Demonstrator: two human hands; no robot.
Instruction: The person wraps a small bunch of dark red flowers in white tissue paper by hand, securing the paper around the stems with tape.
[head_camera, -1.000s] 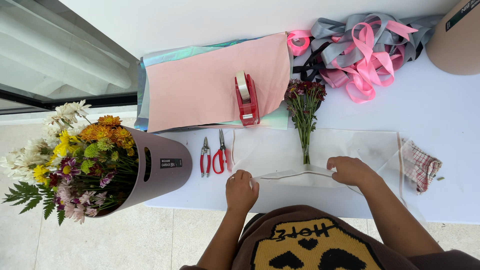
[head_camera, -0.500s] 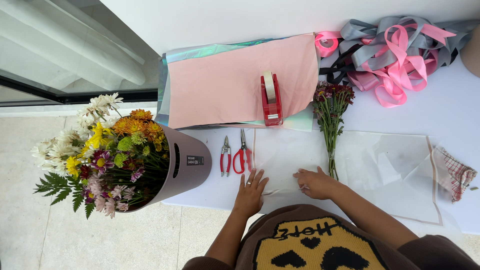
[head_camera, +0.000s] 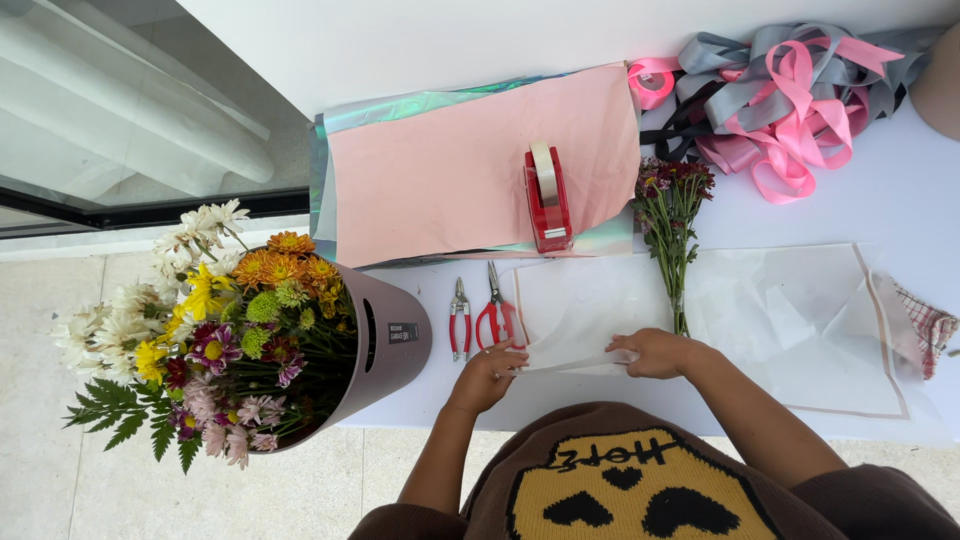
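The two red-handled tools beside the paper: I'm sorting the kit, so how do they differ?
The pliers have slim, straight red grips; the scissors have looped red handles. The pliers lie nearer the flower bucket, the scissors nearer the left hand. Both lie flat, tips pointing away from the person.

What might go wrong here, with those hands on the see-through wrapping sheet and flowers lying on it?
1. The left hand and right hand press a fold of the translucent wrapping sheet; pulling it may drag or roll the small bunch of dark red flowers whose stems lie on it.
2. The left hand is close to the red-handled scissors and red-handled pliers; it may knock them.
3. The grey bucket of mixed flowers lies tipped at the white table edge and might slide off.
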